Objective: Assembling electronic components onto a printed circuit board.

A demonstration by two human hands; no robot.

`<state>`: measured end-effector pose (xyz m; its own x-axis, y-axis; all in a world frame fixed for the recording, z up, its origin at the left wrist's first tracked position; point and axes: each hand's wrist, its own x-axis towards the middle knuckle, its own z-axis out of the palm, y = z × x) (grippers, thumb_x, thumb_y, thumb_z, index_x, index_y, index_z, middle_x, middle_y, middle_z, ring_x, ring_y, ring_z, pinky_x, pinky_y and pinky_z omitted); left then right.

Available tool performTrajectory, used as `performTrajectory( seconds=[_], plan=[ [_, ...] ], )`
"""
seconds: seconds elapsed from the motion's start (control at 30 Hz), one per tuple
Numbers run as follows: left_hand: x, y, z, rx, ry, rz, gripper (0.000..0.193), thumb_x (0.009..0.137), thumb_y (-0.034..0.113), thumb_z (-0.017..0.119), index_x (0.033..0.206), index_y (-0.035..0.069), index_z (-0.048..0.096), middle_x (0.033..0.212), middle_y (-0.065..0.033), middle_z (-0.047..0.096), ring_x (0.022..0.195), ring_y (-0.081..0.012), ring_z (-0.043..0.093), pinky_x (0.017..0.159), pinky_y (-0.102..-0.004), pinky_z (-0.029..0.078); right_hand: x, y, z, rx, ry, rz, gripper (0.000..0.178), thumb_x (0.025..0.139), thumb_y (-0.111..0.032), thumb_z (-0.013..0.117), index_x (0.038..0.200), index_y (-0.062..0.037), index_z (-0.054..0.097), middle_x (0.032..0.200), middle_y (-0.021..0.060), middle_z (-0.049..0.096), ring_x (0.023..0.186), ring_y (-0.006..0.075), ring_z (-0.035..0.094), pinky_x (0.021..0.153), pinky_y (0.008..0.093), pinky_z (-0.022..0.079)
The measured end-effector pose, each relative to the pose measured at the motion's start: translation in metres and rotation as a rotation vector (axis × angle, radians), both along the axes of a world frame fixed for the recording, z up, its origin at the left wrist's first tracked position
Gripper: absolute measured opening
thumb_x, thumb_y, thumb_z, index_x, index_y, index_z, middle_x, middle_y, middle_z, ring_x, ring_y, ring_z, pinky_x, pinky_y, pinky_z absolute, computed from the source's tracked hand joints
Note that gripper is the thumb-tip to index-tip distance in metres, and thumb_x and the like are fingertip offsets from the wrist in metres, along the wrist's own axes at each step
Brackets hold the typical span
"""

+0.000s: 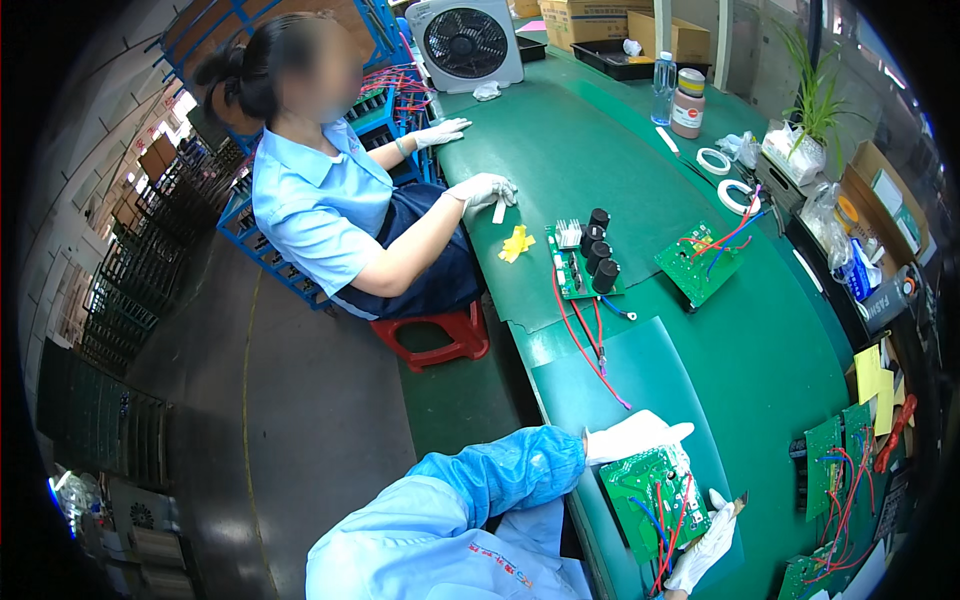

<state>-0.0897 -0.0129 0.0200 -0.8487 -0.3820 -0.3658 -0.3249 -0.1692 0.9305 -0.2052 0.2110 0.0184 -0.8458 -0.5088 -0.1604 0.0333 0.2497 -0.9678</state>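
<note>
A green circuit board (pixel 640 495) with red and blue wires lies solder side up at the table's near edge. My left hand (pixel 640 438), in a white glove, grips its far edge, with one finger or the thumb stretched out to the right. The grip's underside is hidden. At the board's right edge, my gloved right hand (pixel 706 553) is closed around a small tool (pixel 741 502) with a brownish tip, too small to name. Beneath the board spreads a blue-green mat (pixel 640 370). Red wires from another board (pixel 575 275), which carries black capacitors, reach onto this mat.
Across the table's left edge, a co-worker (pixel 320 210) in white gloves sits on a red stool (pixel 440 340). Yellow tape scraps (pixel 516 244) and a wired board (pixel 700 262) lie farther off. More boards (pixel 825 465) stand at right. A fan (pixel 465 45) is at the far end.
</note>
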Motion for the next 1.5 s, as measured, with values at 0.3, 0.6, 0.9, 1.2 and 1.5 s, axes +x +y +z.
performTrajectory(
  seconds=[0.3, 0.6, 0.9, 1.2, 1.5],
  plan=[
    [0.001, -0.001, 0.004, -0.005, -0.025, 0.003, 0.057, 0.104, 0.057, 0.051, 0.099, 0.011, 0.084, 0.088, -0.0073, 0.079, 0.081, -0.016, 0.068, 0.086, -0.0321, 0.053, -0.002, 0.003, -0.004, -0.007, -0.008, 0.02, 0.043, 0.111, -0.036, 0.044, 0.12, 0.0013, 0.065, 0.079, -0.0039, 0.043, 0.054, 0.0009, 0.04, 0.043, 0.0198, 0.03],
    [0.002, 0.001, 0.001, 0.049, 0.074, 0.003, 0.058, 0.103, 0.057, 0.052, 0.099, 0.008, 0.083, 0.09, -0.0075, 0.079, 0.081, -0.0155, 0.068, 0.086, -0.0321, 0.053, 0.001, 0.0, -0.002, -0.05, -0.015, -0.02, 0.043, 0.112, -0.034, 0.043, 0.118, 0.002, 0.065, 0.074, -0.0049, 0.041, 0.052, 0.0013, 0.038, 0.043, 0.0204, 0.029],
    [0.0, 0.002, 0.014, 0.044, -0.025, 0.072, 0.055, 0.102, 0.052, 0.06, 0.085, 0.003, 0.08, 0.083, -0.0035, 0.076, 0.079, -0.0113, 0.065, 0.078, -0.03, 0.052, -0.002, 0.001, -0.003, -0.093, -0.028, -0.012, 0.042, 0.112, -0.034, 0.043, 0.116, 0.002, 0.066, 0.074, -0.0045, 0.042, 0.051, 0.0021, 0.04, 0.042, 0.0207, 0.03],
    [-0.001, 0.0, -0.015, 0.074, 0.008, 0.089, 0.062, 0.098, 0.058, 0.063, 0.077, 0.001, 0.073, 0.077, -0.0022, 0.067, 0.074, -0.0098, 0.055, 0.075, -0.0328, 0.049, 0.002, 0.0, 0.004, -0.069, 0.039, 0.027, 0.042, 0.112, -0.034, 0.043, 0.118, 0.0001, 0.066, 0.073, -0.0034, 0.044, 0.05, 0.0028, 0.041, 0.043, 0.0213, 0.03],
    [-0.002, -0.002, -0.026, 0.097, 0.025, 0.072, 0.058, 0.099, 0.055, 0.064, 0.086, 0.0, 0.078, 0.088, -0.0055, 0.075, 0.082, -0.0102, 0.063, 0.081, -0.0313, 0.052, 0.003, 0.001, 0.005, -0.039, 0.044, 0.025, 0.043, 0.111, -0.039, 0.045, 0.114, -0.0017, 0.068, 0.077, -0.0035, 0.041, 0.054, 0.0032, 0.04, 0.046, 0.0226, 0.031]
  ],
)
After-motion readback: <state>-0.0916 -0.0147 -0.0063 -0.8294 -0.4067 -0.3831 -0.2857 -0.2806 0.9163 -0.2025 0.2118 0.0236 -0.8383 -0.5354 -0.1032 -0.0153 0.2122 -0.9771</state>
